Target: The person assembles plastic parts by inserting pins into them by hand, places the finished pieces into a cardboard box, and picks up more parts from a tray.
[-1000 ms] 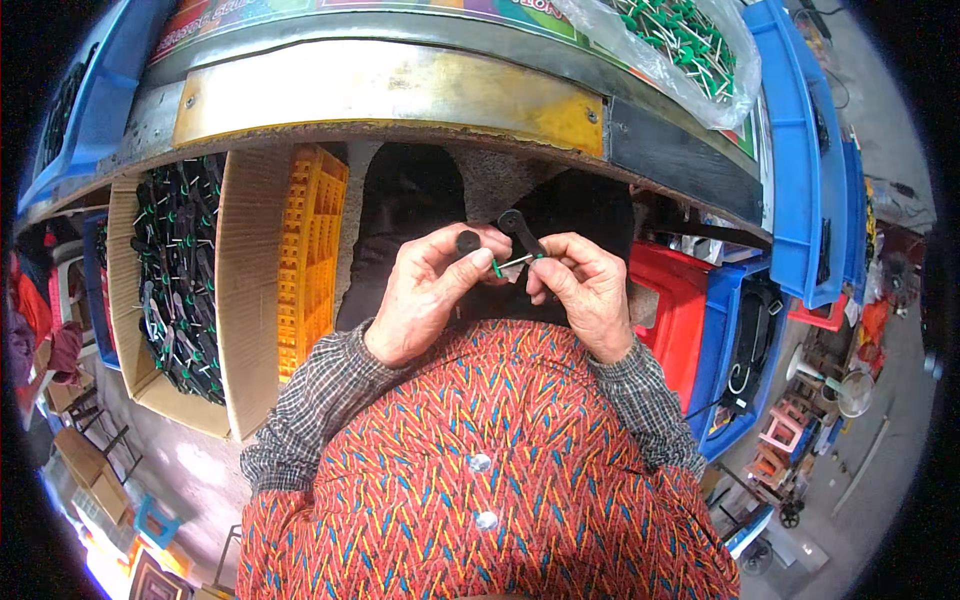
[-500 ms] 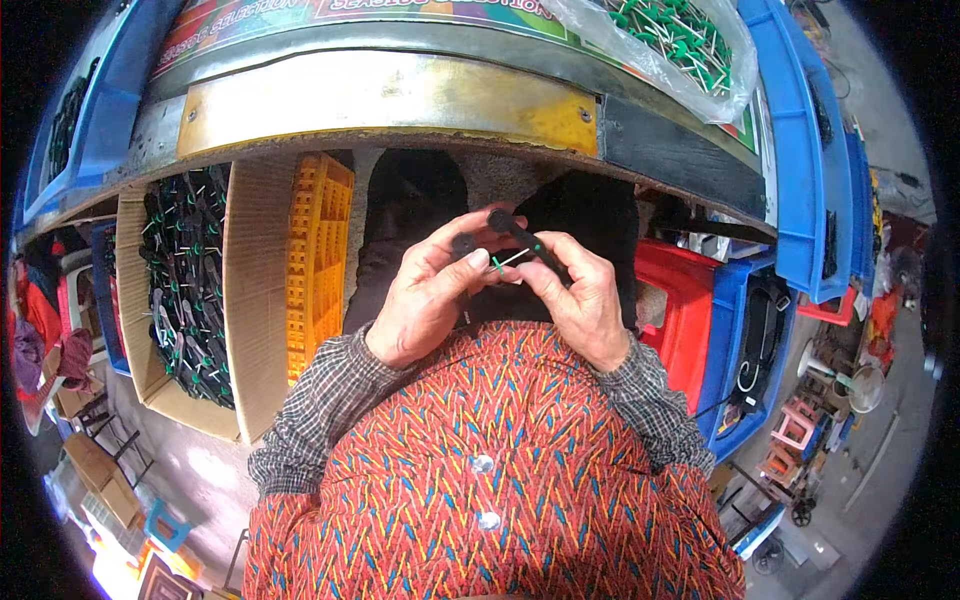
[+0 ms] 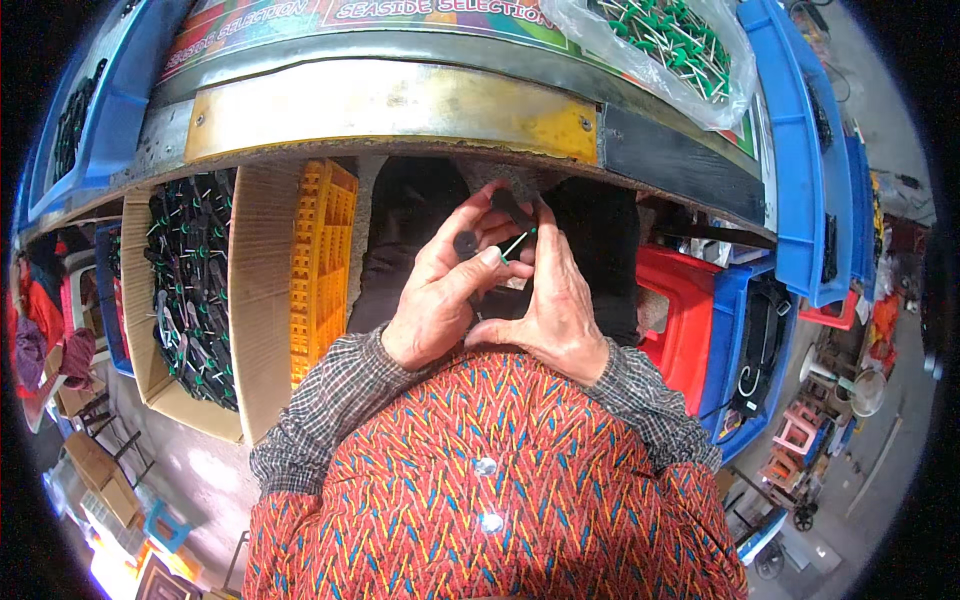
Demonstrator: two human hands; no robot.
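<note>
My left hand [image 3: 437,305] is closed around a dark black piece [image 3: 510,207], whose far end pokes up beyond the fingers. A black rounded end [image 3: 465,243] shows between thumb and fingers; whether it belongs to the same piece I cannot tell. By the left thumb tip, a thin pale pin with green on it [image 3: 516,244] slants up to the right. My right hand [image 3: 562,305] is open, its fingers stretched out together along the right side of the black piece and its thumb spread toward the left palm. Its fingertips seem to touch the piece.
A clear bag of green-headed pins [image 3: 680,45] lies on the bench [image 3: 390,105]. At left stand a cardboard box [image 3: 262,300] of black parts with green pins and an orange crate [image 3: 322,270]. Blue bins [image 3: 800,150] and a red stool-like plastic object [image 3: 685,320] are at right.
My right hand has straightened its fingers and spread its thumb away from the pin, after being bent around the black piece. The piece has tilted more upright in my left hand.
</note>
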